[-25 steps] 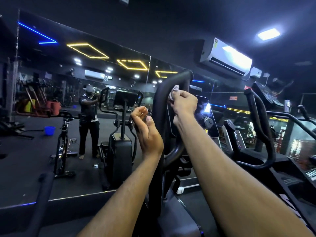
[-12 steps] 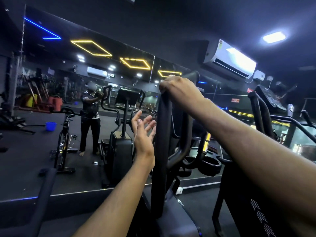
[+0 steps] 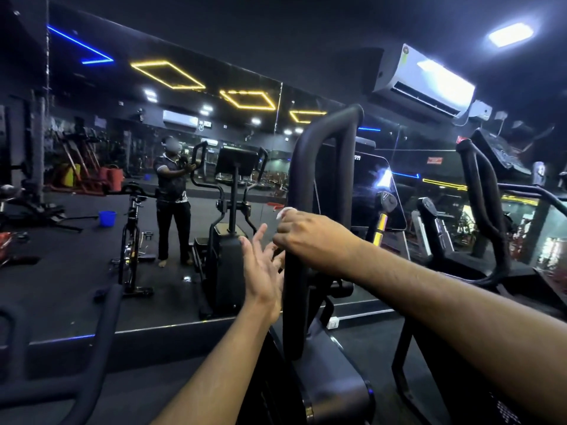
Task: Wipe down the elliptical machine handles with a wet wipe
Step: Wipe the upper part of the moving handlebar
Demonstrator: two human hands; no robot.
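The black looped left handle point(image 3: 310, 154) of the elliptical rises in front of me. My right hand point(image 3: 310, 237) is wrapped round the handle's left upright at mid height, with a white wet wipe point(image 3: 284, 211) bunched under its fingers; only a small tip of the wipe shows. My left hand point(image 3: 260, 265) hovers just left of the handle with fingers spread and straight, holding nothing. The right handle point(image 3: 487, 210) curves up at the right, untouched.
The elliptical's console point(image 3: 377, 191) sits behind the handle. A wall mirror ahead reflects a person, this machine, a spin bike point(image 3: 132, 240) and a blue bucket point(image 3: 107, 217). An air conditioner point(image 3: 426, 81) hangs above. A black bar point(image 3: 92, 357) crosses the lower left.
My right hand slid with the wipe from the top of the handle down its left upright. My left hand opened from a loose curl and stayed beside the handle.
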